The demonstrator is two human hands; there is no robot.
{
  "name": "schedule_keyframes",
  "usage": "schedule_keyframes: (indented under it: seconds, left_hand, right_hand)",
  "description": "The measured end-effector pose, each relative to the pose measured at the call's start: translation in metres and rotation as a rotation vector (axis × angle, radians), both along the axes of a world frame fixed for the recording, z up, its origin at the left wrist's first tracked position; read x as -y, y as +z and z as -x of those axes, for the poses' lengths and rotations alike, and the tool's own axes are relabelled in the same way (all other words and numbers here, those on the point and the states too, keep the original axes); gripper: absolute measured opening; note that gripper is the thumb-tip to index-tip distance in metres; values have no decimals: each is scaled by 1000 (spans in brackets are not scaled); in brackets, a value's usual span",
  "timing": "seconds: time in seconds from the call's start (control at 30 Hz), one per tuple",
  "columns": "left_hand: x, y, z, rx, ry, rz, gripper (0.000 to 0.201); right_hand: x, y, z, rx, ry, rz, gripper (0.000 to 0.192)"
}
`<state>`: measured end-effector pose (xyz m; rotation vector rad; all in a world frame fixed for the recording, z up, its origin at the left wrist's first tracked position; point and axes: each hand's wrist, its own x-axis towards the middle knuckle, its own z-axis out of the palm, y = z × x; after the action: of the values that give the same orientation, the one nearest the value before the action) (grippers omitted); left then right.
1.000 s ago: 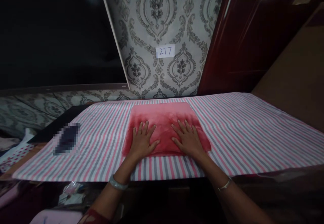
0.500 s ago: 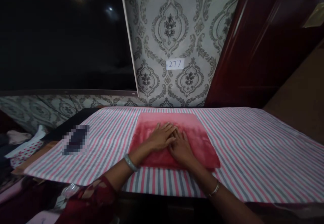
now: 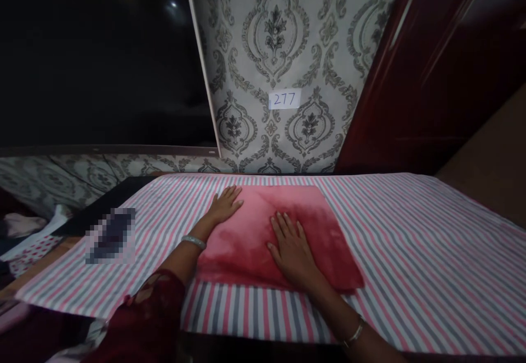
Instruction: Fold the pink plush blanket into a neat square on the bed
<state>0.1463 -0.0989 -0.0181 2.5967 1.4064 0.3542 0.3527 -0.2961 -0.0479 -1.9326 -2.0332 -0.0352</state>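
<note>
A folded piece of plush cloth point(image 3: 255, 242), pink shading into deep red, lies flat on a striped tablecloth point(image 3: 411, 242) in front of me. My left hand point(image 3: 224, 204) rests on its far left corner, palm down with the fingers spread. On the middle of the cloth, slightly to the right, my right hand point(image 3: 291, 251) is laid flat with its fingers apart. The two hands are separate, and neither grips anything. A darker, brushed-looking patch of pile shows around and beyond my right hand.
A dark pixelated item point(image 3: 112, 236) lies on the left part of the tablecloth. Behind the table, a large black screen point(image 3: 98, 67) hangs at left and a dark red glossy panel point(image 3: 411, 89) stands at right. A paper marked 277 point(image 3: 284, 99) is on the patterned wall.
My hands, together on the middle of the cloth before, are now apart. The left has moved to the far left corner; the right stays near the middle. The left half looks lighter pink.
</note>
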Motion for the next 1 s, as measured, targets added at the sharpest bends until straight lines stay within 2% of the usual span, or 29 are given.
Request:
schedule_keyframes:
  seconds: [0.1,0.2,0.3,0.37,0.43,0.5,0.57,0.63,0.73,0.87,1.0]
  left_hand:
    - [-10,0,6,-24,13,81,62]
    - [3,22,3,-121,13,96,62]
    - [49,48,-9,-177,25,-57,54]
    - [94,52,-19,-129,-111,-159,47]
    - [141,42,-28,-92,-288,-178,45]
    - [179,20,-35,-72,-334,-201,55]
    - [201,-5,-39,-67,-339,-235,66]
    - [208,-25,-42,-56,-322,-286,72]
    - [207,-40,-42,-35,-316,-352,72]
    - [204,-42,-39,-7,-333,-418,71]
    - [206,-44,-39,17,-311,-500,68]
  right_hand:
    - [0,0,1,-6,12,11,65]
    - [0,0,1,-22,18,-9,65]
    - [-1,9,-3,-41,20,35,66]
    - [-2,21,-12,-56,82,89,62]
    - [-6,36,-24,-63,180,119,54]
    - [-13,49,-38,-41,259,109,50]
    - [-24,56,-51,15,306,109,48]
    - [-41,57,-61,75,354,121,52]
    - [-70,52,-78,122,381,129,56]
    - [-109,50,-105,103,237,209,57]
    - [-133,63,-126,60,71,352,56]
